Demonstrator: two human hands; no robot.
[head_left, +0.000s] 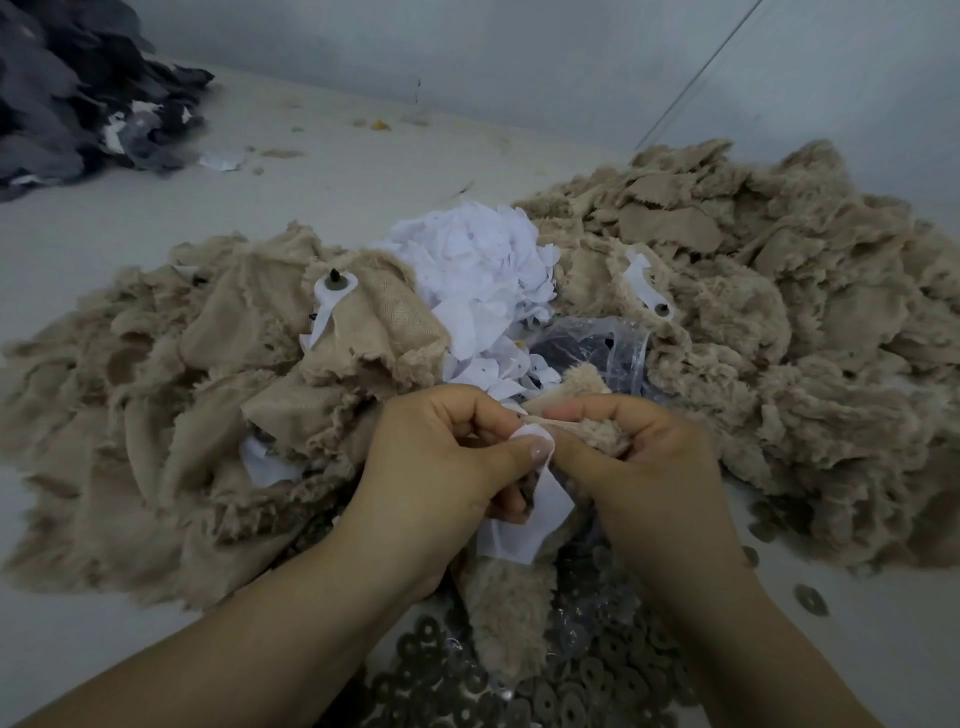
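My left hand (441, 462) and my right hand (639, 467) meet low in the middle of the view. Between them hangs a beige plush fabric piece (509, 613) with a white backing patch (519, 525) against it. My left thumb and fingers pinch the white patch at its top edge. My right hand grips the furry top of the beige piece, fingers curled round it. What sits between the fingertips is hidden.
Beige plush pieces lie heaped at left (171, 415) and right (779, 322); one at left carries a white patch with a dark stud (335, 283). White patches (483, 270) pile in the middle beside a clear plastic bag (608, 348). Grey washers (597, 680) cover the near table. Dark fabric (67, 88) is far left.
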